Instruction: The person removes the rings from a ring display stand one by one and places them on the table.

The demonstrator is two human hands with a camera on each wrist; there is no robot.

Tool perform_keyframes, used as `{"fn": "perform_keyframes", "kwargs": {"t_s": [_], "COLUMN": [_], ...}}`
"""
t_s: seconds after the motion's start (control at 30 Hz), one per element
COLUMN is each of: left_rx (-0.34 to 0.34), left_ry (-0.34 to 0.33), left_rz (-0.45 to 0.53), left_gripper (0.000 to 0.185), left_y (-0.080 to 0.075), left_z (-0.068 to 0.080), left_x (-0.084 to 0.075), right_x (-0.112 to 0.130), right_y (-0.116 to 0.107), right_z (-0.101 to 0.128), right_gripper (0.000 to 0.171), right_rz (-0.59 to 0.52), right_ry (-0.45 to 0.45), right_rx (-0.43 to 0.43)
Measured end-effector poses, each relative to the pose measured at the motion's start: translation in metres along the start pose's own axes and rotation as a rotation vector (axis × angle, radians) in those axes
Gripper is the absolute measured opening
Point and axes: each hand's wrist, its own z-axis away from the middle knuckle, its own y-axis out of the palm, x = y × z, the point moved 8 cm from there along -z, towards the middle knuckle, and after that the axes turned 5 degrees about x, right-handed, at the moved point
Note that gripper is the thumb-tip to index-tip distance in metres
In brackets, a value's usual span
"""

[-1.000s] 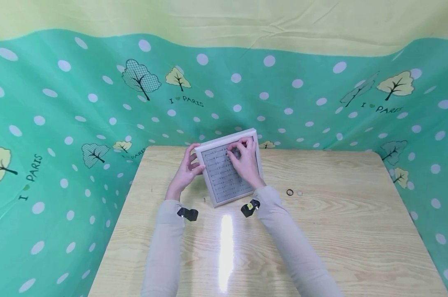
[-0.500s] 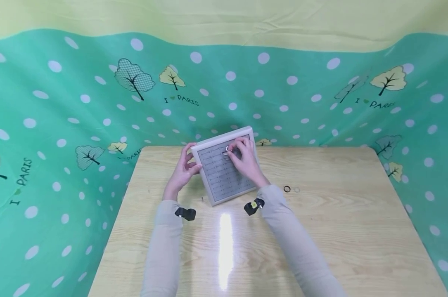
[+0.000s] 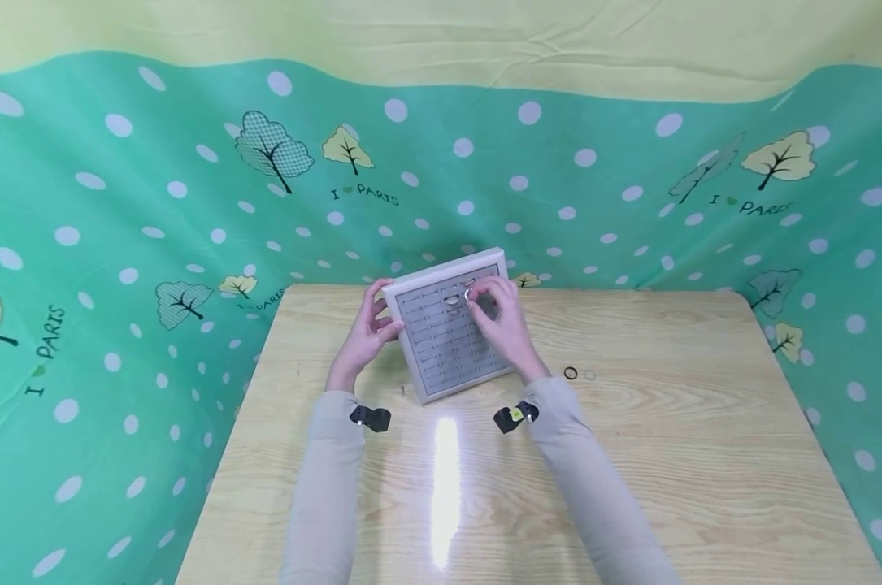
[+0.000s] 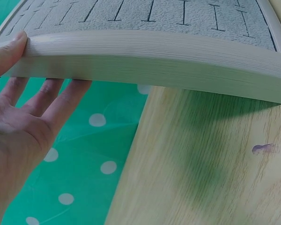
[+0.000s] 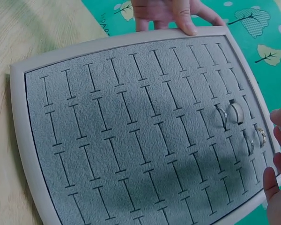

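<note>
A grey, felt-lined ring display tray point(image 3: 441, 349) with a pale frame is held tilted up at the table's back edge. My left hand point(image 3: 363, 337) grips its left side, thumb on the frame and fingers beneath, as the left wrist view also shows. With thumb and index finger my right hand point(image 3: 510, 329) pinches a silver ring point(image 3: 468, 294) over the upper part of the tray; in the right wrist view the fingers mostly hide it. Several rings sit in slots there, among them a wide silver ring point(image 5: 236, 113) and a gold-toned ring point(image 5: 260, 136).
A black ring point(image 3: 571, 373) and a clear ring point(image 3: 590, 375) lie on the wooden table point(image 3: 675, 455) to the right. A small object point(image 3: 402, 390) lies left of the tray. A green dotted cloth point(image 3: 572, 195) hangs behind.
My right hand has moved to the right across the tray with the ring, uncovering the wide silver ring in its slot. The left hand keeps its grip on the tray.
</note>
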Motion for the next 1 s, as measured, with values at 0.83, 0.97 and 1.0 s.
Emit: {"fn": "perform_keyframes", "kwargs": {"t_s": [0.83, 0.97, 1.0], "left_rx": [0.003, 0.001, 0.000], "left_ry": [-0.006, -0.007, -0.008], "left_rz": [0.004, 0.001, 0.001], "left_gripper": [0.076, 0.075, 0.075], "left_y": [0.000, 0.000, 0.000], "left_z": [0.000, 0.000, 0.000], "left_x": [-0.001, 0.000, 0.000], "right_x": [-0.032, -0.039, -0.040], "right_y": [-0.032, -0.038, -0.040], "right_z": [0.029, 0.035, 0.036], "right_gripper": [0.010, 0.010, 0.010], "right_rz": [0.000, 0.009, 0.012], "right_ry": [0.083, 0.092, 0.096], "right_rx": [-0.059, -0.058, -0.058]}}
